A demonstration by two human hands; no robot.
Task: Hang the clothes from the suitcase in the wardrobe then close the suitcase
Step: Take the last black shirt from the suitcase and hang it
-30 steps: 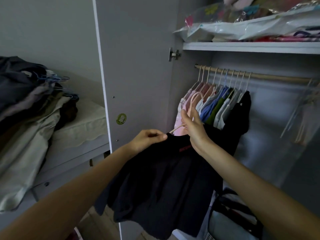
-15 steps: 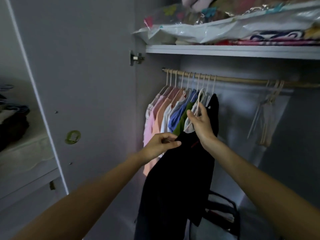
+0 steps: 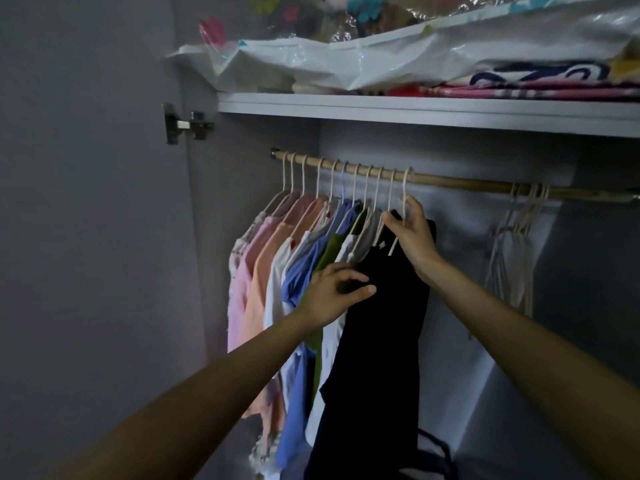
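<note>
A black garment (image 3: 381,334) hangs on a cream hanger (image 3: 405,192) whose hook sits over the wooden wardrobe rail (image 3: 467,184). My right hand (image 3: 412,233) grips the hanger just below its hook. Lower down, my left hand (image 3: 332,292) pinches the garment's near shoulder. Left of it on the rail hang several shirts (image 3: 277,271) in pink, peach, white, blue and green. The suitcase is out of view.
The open wardrobe door (image 3: 86,237) stands at the left with its hinge (image 3: 183,124). Several empty hangers (image 3: 516,244) hang at the rail's right end. The shelf (image 3: 433,110) above carries plastic bags and folded fabrics. A dark bag (image 3: 436,455) sits on the wardrobe floor.
Both hands lifted the black garment up to the rail, and its hanger hook now sits over the rail. My view turned right, off the pile of clothes beside the wardrobe.
</note>
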